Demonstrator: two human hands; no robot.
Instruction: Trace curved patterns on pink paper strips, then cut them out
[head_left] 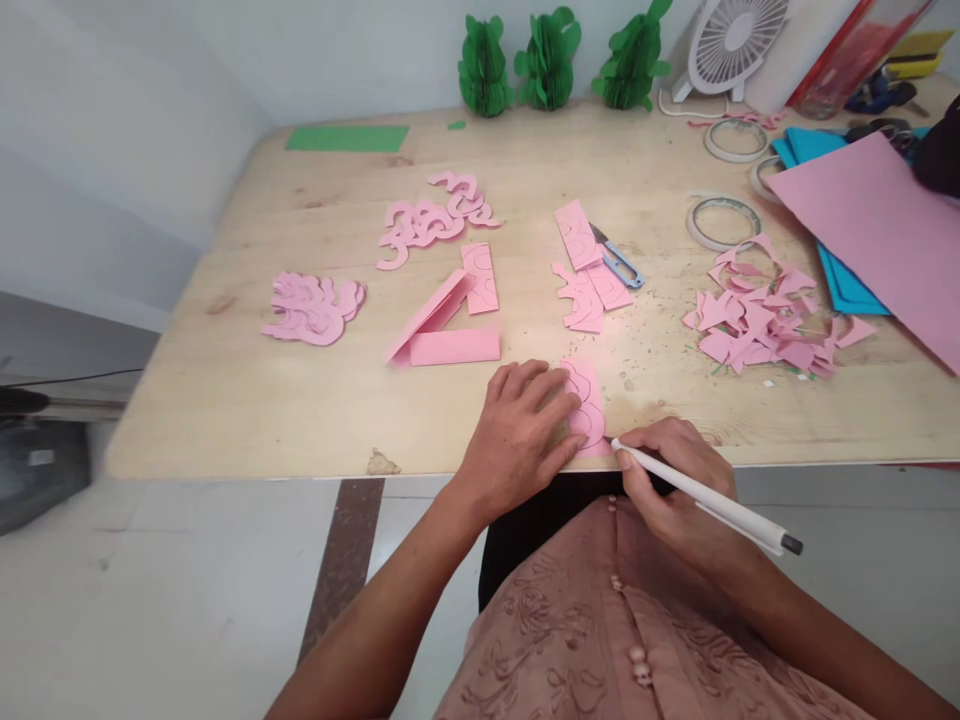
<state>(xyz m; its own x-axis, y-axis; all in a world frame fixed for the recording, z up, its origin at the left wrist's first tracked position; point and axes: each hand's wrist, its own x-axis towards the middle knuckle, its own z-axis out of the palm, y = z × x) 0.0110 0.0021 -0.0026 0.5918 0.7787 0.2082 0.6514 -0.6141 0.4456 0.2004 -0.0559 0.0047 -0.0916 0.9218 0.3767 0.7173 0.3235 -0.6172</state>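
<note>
A strip of pink paper (586,415) with curved lines drawn on it lies at the table's front edge. My left hand (525,420) rests flat on its left side, fingers spread. A white pen (705,492) is gripped in my right hand (679,475), its tip at the strip's lower right edge. Just beyond lie marked pink pieces (577,235) and blue-handled thread snips (621,262). Folded pink paper (454,345) sits left of these, beside another marked strip (481,278).
Cut pink shapes (313,308) are piled at left, with more curved cutouts (427,222) behind. Pink scraps (757,320) lie at right near tape rolls (724,223) and a large pink sheet (862,220). Green paper figures (551,60) and a fan (735,45) stand at the back.
</note>
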